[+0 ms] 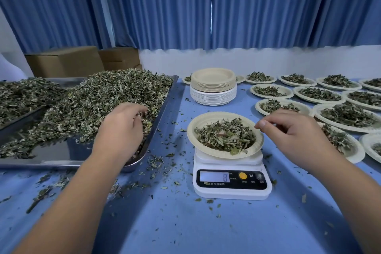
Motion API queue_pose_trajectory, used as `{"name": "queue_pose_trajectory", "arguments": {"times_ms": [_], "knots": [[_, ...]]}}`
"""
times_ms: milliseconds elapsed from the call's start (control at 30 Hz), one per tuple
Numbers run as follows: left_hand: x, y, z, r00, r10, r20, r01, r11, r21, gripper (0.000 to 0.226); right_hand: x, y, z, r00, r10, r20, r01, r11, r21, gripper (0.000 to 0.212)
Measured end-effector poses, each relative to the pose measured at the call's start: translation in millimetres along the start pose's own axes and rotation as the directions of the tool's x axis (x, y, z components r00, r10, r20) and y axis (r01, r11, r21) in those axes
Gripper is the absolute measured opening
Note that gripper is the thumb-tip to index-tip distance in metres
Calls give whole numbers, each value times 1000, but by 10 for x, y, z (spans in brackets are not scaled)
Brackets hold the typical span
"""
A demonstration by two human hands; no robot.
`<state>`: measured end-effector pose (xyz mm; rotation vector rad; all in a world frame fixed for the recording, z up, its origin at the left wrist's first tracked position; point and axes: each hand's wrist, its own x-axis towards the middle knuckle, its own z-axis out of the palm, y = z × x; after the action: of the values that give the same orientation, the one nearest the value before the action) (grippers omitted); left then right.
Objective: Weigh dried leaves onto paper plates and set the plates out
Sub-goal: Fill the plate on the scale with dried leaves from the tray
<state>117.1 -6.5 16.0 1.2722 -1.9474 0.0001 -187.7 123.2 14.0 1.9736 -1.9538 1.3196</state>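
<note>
Both hands work: my left hand (pixel 121 128) grasps dried leaves (pixel 92 99) in the steel tray (pixel 61 151); my right hand (pixel 294 132) hovers at the rim of the leaf-filled paper plate (pixel 206 117) on the digital scale (pixel 231 191), fingers curled, though I cannot tell if it pinches anything.

scale (pixel 231 183) 1 | plate on scale (pixel 193 128) 1 | filled plates set out (pixel 288 91) 13 in view, some cut by frame edge | plate stack (pixel 213 90) 1 | metal trays (pixel 61 150) 2 | cardboard boxes (pixel 66 62) 2

blue curtains (pixel 165 6) drawn | cardboard boxes (pixel 66 61) back left | white wall (pixel 247 60) below curtains
</note>
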Motion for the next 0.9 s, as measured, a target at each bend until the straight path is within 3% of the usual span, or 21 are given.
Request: {"name": "queue_pose_trajectory", "arguments": {"times_ms": [167, 267, 367, 467, 700, 900], "knots": [[-40, 409, -13, 958, 285, 20, -272, 932, -240, 21, 2, -3, 5, 1000, 24, 13, -24, 1000, 12, 16], [23, 762, -14, 889, 416, 190, -342, 881, -327, 28, 15, -24, 11, 1000, 27, 16, -27, 999, 26, 17], [113, 1013, 47, 808, 417, 417, -375, 909, -181, 45, 39, -12, 5, 1000, 25, -2, -25, 999, 22, 18], [142, 1159, 106, 742, 398, 539, -451, 892, -38, 45, 35, 23, -6, 999, 29, -14, -29, 999, 22, 19], [151, 1216, 205, 721, 374, 583, -500, 863, 66, 39, 41, 43, -15, 999, 12, -33, -11, 1000, 24, 16], [133, 1221, 262, 735, 382, 560, -439, 898, -35, 30, 33, 40, -21, 999, 0, -37, 2, 999, 36, 16]]}}
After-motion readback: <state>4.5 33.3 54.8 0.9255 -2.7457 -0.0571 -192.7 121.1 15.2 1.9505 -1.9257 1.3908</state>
